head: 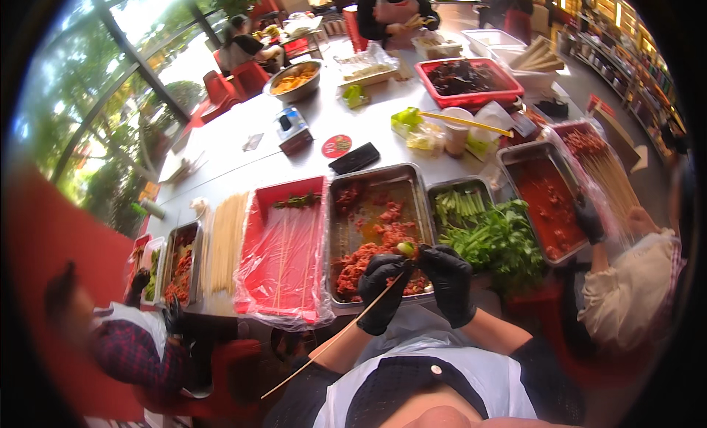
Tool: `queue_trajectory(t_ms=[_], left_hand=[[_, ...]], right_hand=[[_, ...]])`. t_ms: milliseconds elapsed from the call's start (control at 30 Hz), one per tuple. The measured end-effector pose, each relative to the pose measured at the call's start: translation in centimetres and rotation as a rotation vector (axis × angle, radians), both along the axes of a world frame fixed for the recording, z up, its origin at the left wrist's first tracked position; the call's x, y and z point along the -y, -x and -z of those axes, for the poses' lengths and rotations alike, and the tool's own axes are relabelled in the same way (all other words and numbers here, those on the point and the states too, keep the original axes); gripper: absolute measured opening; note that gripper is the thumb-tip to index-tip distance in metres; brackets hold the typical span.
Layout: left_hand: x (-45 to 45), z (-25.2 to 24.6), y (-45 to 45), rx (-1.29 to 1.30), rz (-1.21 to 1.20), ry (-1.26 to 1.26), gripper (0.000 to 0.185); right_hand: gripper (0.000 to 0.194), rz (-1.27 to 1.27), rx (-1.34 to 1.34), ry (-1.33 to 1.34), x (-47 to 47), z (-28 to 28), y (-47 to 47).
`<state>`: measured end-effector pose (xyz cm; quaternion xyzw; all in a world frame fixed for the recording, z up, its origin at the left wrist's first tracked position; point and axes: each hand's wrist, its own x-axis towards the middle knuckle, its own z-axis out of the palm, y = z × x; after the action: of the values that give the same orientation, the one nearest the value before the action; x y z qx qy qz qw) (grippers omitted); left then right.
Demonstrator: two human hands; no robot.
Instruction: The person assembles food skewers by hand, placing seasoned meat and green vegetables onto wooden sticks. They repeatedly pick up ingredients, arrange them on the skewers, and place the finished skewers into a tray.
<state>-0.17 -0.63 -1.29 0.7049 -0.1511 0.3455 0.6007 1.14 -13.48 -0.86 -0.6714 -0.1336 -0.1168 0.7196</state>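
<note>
My left hand (383, 289), in a black glove, grips a thin bamboo skewer (331, 339) that slants down to the lower left. My right hand (450, 284), also gloved in black, pinches at the skewer's upper end against the left fingertips. A pale green vegetable piece (406, 248) shows above the fingertips; what else lies between them is hidden. Both hands are over the near edge of a steel tray (381, 179) with red seasoned meat pieces (353, 268). Right of it, a smaller steel tray (458, 185) holds cut green stalks, with leafy herbs (502, 235) heaped in front.
Left are a plastic-lined red tray (293, 235) with several skewers and a bundle of bare skewers (229, 243). A phone (354, 158) lies beyond. Right, a co-worker's gloved hand (590, 215) reaches over a tray of red sauce (544, 185). Another co-worker (138, 339) sits left.
</note>
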Motion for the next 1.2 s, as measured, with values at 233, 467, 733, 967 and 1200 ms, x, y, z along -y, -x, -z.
queue_trajectory(t_ms=[233,467,733,967,1200], left_hand=[[-1.6,0.0,-0.7,-0.115,0.042,-0.022,0.017],[-14.8,0.6,-6.1,0.043,-0.245,-0.336,0.013],[-34.0,0.3,-12.5,0.049,-0.413,-1.8,0.012],[-35.9,3.3,-17.6,0.335,-0.229,-1.979,0.019],[-37.6,7.1,-17.0,-0.038,0.019,-1.607,0.019]], right_hand=[[0.028,-0.138,-0.025,-0.079,-1.0,0.6,-0.6],[0.056,-0.38,-0.266,-0.314,1.0,2.3,-1.6],[0.033,-0.339,-0.34,-0.111,2.8,1.8,-0.7],[0.031,-0.292,-0.34,0.013,3.5,0.2,-0.2],[0.026,-0.295,-0.458,0.024,6.1,0.9,0.0]])
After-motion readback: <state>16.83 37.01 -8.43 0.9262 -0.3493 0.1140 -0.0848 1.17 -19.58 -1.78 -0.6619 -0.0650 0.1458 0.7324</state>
